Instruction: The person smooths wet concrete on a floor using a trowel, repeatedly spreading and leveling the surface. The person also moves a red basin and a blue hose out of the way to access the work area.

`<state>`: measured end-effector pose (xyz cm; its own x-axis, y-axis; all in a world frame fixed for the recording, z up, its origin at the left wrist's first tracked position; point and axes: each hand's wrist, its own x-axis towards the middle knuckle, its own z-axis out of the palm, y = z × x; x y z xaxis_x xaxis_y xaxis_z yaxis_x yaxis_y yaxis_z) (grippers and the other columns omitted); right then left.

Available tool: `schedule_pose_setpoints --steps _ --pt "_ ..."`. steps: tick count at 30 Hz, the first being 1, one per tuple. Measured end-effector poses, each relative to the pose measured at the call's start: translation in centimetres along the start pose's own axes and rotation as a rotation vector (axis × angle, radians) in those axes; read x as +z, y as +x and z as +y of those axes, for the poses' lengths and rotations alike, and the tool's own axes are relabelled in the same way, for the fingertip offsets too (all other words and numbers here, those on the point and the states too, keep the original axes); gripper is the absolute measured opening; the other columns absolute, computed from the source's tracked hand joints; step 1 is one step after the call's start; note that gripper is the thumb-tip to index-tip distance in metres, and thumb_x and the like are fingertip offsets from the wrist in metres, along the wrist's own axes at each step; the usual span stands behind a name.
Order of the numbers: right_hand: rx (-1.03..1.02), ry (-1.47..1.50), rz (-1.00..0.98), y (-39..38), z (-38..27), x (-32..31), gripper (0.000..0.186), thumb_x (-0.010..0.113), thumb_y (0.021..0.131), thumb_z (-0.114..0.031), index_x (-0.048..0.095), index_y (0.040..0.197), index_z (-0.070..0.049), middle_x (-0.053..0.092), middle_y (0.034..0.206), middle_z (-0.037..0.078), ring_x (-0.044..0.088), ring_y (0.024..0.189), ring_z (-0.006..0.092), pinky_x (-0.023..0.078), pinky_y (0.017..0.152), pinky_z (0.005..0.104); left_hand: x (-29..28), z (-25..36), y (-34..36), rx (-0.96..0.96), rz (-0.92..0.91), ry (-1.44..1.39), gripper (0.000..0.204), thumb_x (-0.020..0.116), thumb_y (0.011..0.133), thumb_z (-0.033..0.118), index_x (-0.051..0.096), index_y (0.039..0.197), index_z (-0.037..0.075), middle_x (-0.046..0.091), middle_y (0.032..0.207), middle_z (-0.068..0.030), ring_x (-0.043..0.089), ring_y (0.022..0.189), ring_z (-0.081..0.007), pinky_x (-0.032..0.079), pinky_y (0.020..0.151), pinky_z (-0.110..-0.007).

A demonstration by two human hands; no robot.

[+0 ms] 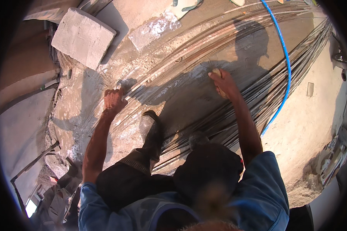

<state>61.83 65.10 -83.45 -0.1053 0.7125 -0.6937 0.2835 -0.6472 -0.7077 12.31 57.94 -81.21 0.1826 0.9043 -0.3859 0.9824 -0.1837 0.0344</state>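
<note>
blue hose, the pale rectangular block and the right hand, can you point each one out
Blue hose [288,69]: head view, middle of its curved length.
Pale rectangular block [83,37]: head view, middle of its broad face.
Right hand [226,82]: head view, back of the hand.

floor [304,150]: pale and rough at right, wet and muddy toward left
light: bright sun, dark shadows
block [84,37]: pale, rectangular, upper left
clutter [59,202]: heaped lower left, indistinct

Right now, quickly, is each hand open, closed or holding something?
Left hand: closed, beside rods; whether it holds any cannot be told.
Right hand: closed, holding a tan piece.
</note>
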Motion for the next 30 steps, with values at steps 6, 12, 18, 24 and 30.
schedule_pose_setpoints --steps 6,12,18,24,30 --pt "-0.08 -0.017 0.043 0.1 -0.7 0.4 0.036 0.074 0.093 -0.034 0.059 0.103 -0.002 0.053 0.066 0.002 0.052 0.051 0.0101 0.043 0.045 0.03 -1.1 1.4 -0.4 0.006 -0.045 0.035 0.059 0.073 0.07 0.024 0.066 0.129 0.018 0.075 0.099 -0.013 0.07 0.095 -0.033 0.05 0.094 -0.048" --pt "-0.021 0.065 -0.013 -1.1 -1.1 0.3 0.033 0.074 0.094 -0.033 0.058 0.106 -0.007 0.053 0.07 -0.001 0.051 0.052 0.0088 0.043 0.046 0.028 -1.0 2.0 -0.4 -0.041 -0.09 -0.063 0.071 0.077 0.077 0.048 0.06 0.138 0.017 0.072 0.111 -0.0137 0.067 0.11 -0.0331 0.048 0.101 -0.049" --pt "0.047 0.074 -0.052 -1.2 -2.7 0.6 0.031 0.075 0.095 -0.036 0.058 0.105 -0.012 0.054 0.072 -0.003 0.052 0.054 0.007 0.045 0.046 0.0267 -0.6 7.1 0.6 -0.043 -0.151 0.069 0.098 0.076 0.077 0.064 0.041 0.152 0.011 0.048 0.146 -0.0138 0.045 0.138 -0.0328 0.035 0.113 -0.053" --pt "0.13 0.033 0.015 -1.2 -3.5 0.4 0.041 0.077 0.093 -0.037 0.056 0.117 -0.011 0.056 0.075 -0.002 0.054 0.056 0.008 0.045 0.047 0.0263 -1.2 7.9 3.4 -0.052 -0.342 0.097 0.086 0.073 0.081 0.05 0.043 0.145 0.0 0.049 0.141 -0.0193 0.046 0.136 -0.0324 0.034 0.113 -0.051" --pt "0.17 0.129 -0.017 -1.6 -5.0 0.5 0.064 0.08 0.09 -0.039 0.052 0.14 -0.01 0.059 0.079 0.002 0.056 0.06 0.0114 0.048 0.052 0.0293 -0.4 8.3 3.8 -0.058 -0.27 0.066 0.073 0.075 0.079 0.041 0.05 0.132 -0.002 0.054 0.129 -0.0191 0.052 0.124 -0.0324 0.04 0.105 -0.049"
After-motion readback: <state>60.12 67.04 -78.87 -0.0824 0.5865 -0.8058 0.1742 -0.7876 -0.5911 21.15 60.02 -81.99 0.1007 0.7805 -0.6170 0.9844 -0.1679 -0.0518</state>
